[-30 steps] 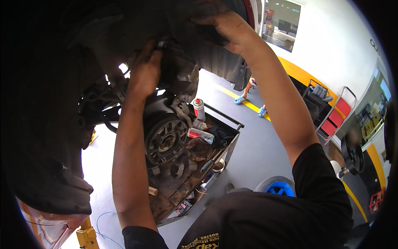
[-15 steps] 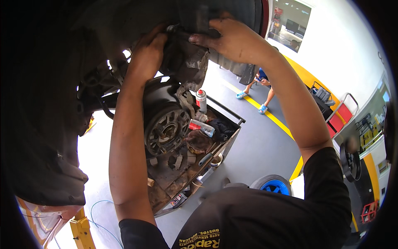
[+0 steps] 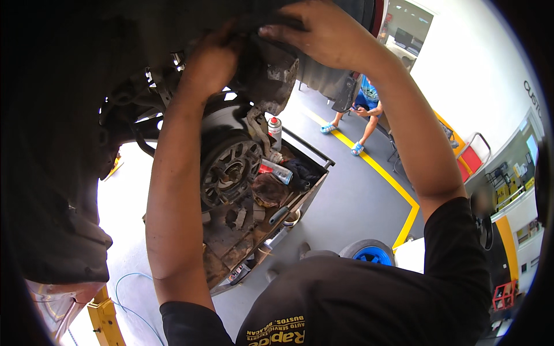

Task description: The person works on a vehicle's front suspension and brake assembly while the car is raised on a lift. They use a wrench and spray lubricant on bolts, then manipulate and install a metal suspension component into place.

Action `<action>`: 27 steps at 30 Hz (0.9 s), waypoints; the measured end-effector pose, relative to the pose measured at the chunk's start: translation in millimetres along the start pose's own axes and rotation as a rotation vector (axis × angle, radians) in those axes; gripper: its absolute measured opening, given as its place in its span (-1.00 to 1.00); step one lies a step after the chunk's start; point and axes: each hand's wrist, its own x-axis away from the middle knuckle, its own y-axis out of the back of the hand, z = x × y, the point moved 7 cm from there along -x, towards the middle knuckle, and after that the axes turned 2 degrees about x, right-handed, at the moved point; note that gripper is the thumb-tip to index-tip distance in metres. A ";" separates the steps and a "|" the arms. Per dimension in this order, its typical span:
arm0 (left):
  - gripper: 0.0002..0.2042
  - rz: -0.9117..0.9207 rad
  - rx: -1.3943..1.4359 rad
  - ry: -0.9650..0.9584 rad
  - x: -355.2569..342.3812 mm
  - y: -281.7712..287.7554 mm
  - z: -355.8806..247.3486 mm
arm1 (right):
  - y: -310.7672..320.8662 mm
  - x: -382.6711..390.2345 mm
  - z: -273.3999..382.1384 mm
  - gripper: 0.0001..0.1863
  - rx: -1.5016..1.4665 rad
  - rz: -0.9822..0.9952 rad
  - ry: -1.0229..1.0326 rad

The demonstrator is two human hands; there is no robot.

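Both my arms reach up into the shadowed underside of a vehicle. My left hand (image 3: 212, 64) is closed at a dark part; its fingertips are lost in shadow. To its right and a little higher, my right hand (image 3: 323, 33) has its thumb and fingers curled about something too dark to make out. Between and just below the hands hangs a dirty metal piece with a worn grey edge (image 3: 284, 78). Lower down is a dark, dusty round part with spoke-like openings (image 3: 232, 168), beside a bent grey metal arm (image 3: 258, 128).
Below stands a rolling tool cart (image 3: 242, 254) with a spray can (image 3: 274, 132), a red-and-blue can on its side (image 3: 276, 171), a brown rag (image 3: 269, 190) and a handled tool (image 3: 279, 215). A seated person (image 3: 367, 104), a blue-rimmed wheel (image 3: 372, 254) and a yellow post (image 3: 105, 320) are around.
My right hand has moved up. My left hand has shifted slightly too, its fingers now deeper in shadow. The view has shifted a little, and more of the seated person shows.
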 end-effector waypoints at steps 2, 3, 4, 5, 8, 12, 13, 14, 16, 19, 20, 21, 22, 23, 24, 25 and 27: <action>-0.51 0.043 -0.156 -0.051 -1.7 -9.4 2.4 | -4.1 -7.1 3.8 -0.70 0.021 -0.179 0.123; -0.50 0.054 -0.266 -0.093 -2.5 -11.8 1.0 | -6.7 -11.7 8.0 -0.71 0.033 -0.313 0.215; -0.50 0.066 -0.376 -0.135 -3.0 -13.1 -2.0 | -7.8 -10.8 10.0 -0.71 0.045 -0.446 0.308; -0.48 0.056 -0.326 -0.108 -4.2 -9.7 -3.1 | -12.7 -13.0 -0.7 -0.71 -0.093 -0.413 0.240; -0.56 -0.021 -0.069 0.013 -10.7 13.3 -11.6 | -19.4 -13.1 -18.6 -0.72 -0.279 -0.336 0.075; -0.66 -0.118 0.109 0.053 -13.2 53.7 -40.5 | -9.0 -6.3 -1.8 -0.74 0.043 -0.273 0.020; -0.66 -0.117 0.038 0.004 -16.8 61.3 -48.9 | -11.4 -9.0 5.8 -0.75 0.122 -0.251 0.016; -0.64 -0.097 0.216 0.168 -18.6 64.8 -40.8 | -10.5 -9.5 15.3 -0.76 0.206 -0.291 0.052; -0.61 -0.045 0.576 0.500 -14.4 61.5 -26.9 | -13.0 -8.8 30.9 -0.78 0.377 -0.362 0.122; -0.56 0.067 0.829 0.615 -12.8 55.9 -28.6 | -15.8 0.9 33.8 -0.79 0.358 -0.346 0.171; -0.54 0.012 0.863 0.545 -15.6 61.7 -32.6 | -15.8 2.9 27.2 -0.79 0.270 -0.339 0.130; -0.53 -0.045 0.893 0.477 -16.6 67.6 -36.4 | -13.9 8.3 23.3 -0.80 0.182 -0.332 0.093; -0.51 -0.112 0.915 0.406 -18.3 74.4 -39.3 | -12.7 9.8 22.7 -0.80 0.153 -0.342 0.110; -0.49 -0.110 0.821 0.435 -16.8 75.0 -38.3 | -11.4 11.9 24.7 -0.81 0.124 -0.352 0.127; -0.47 -0.102 0.735 0.454 -16.7 74.9 -35.9 | -11.0 11.7 27.4 -0.82 0.150 -0.376 0.177; -0.45 -0.091 0.654 0.465 -17.1 72.6 -34.6 | -10.6 12.1 29.8 -0.83 0.180 -0.402 0.217; -0.43 0.003 0.694 0.346 -24.5 61.3 -34.7 | -12.9 4.5 25.5 -0.85 0.212 -0.414 0.152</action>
